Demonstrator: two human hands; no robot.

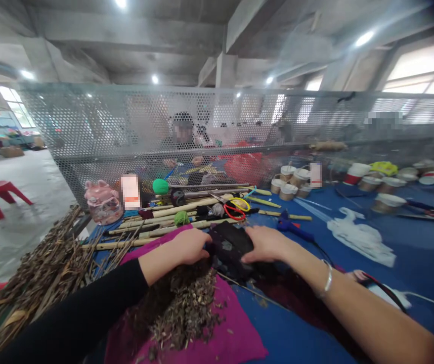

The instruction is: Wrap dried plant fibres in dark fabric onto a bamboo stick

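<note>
A crumpled black cloth (232,246), dusted with pale specks, lies between my two hands at the middle of the table. My left hand (191,244) is closed at the cloth's left edge, its fingertips partly hidden. On the right side, my right hand (265,243) grips the same cloth with thumb and fingers. Below my left hand, a heap of dry brown plant bits (186,311) is spread on a magenta cloth (240,328). A thin stick runs past the black cloth's lower edge.
Bundled dry stalks (38,273) lie at the left. Behind my hands are bamboo sticks (179,208), scissors with red and yellow handles (236,206) and a blue glue gun (295,227). Lidded cups (288,191) and a white plastic bag (359,235) stand right. A person sits beyond the perforated screen (106,121).
</note>
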